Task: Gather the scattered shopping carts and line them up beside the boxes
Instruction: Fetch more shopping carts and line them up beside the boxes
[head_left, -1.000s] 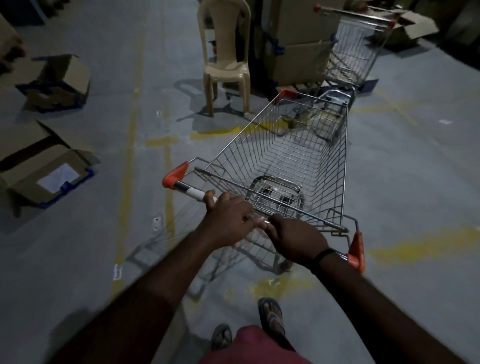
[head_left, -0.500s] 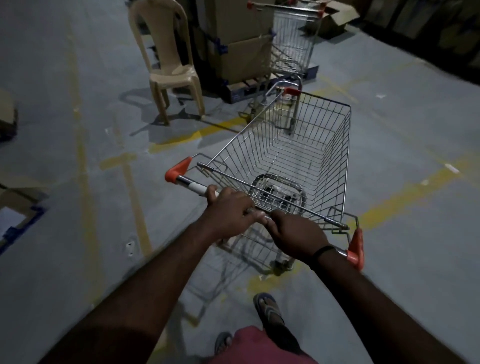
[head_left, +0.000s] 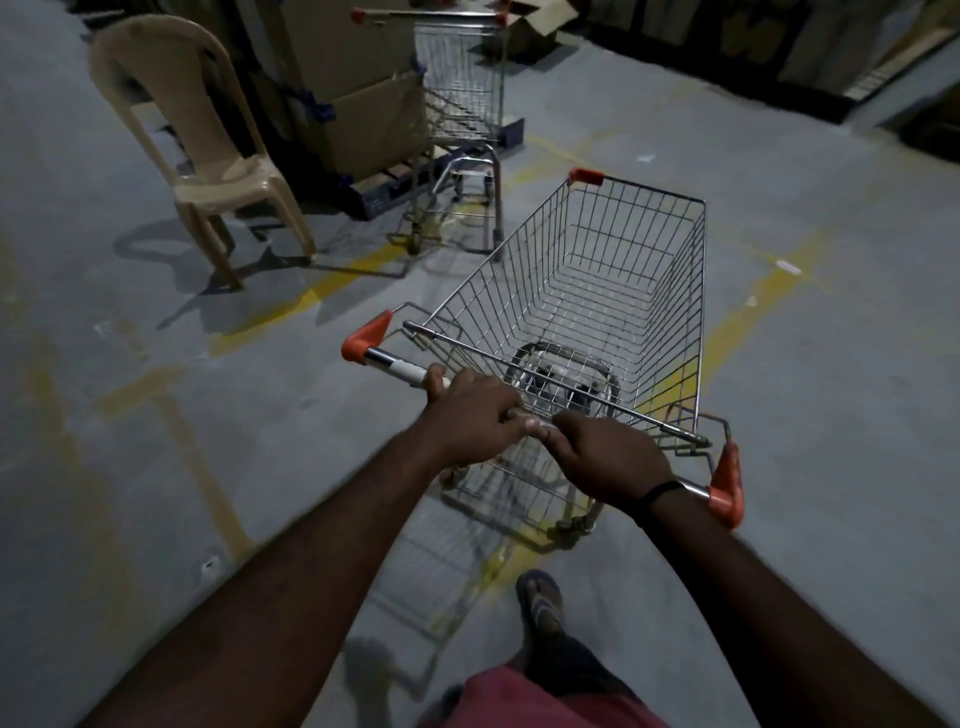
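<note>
A wire shopping cart (head_left: 597, 291) with orange corner caps stands in front of me on the grey floor, its basket empty. My left hand (head_left: 470, 418) and my right hand (head_left: 605, 457) both grip its handle bar, close together near the middle. A second shopping cart (head_left: 460, 91) stands further off, right beside a stack of cardboard boxes (head_left: 363, 98) on a blue pallet. My cart's front points to the right of that parked cart.
A beige plastic chair (head_left: 208, 150) stands left of the boxes. An open cardboard box (head_left: 535, 23) lies behind the far cart. Faded yellow lines (head_left: 306, 301) cross the floor. Dark shelving runs along the upper right. My sandalled foot (head_left: 540, 603) is below the cart.
The cart and my view have swung to the right; the chair, boxes and parked cart now sit further left in view. Both hands have kept their grip on the handle.
</note>
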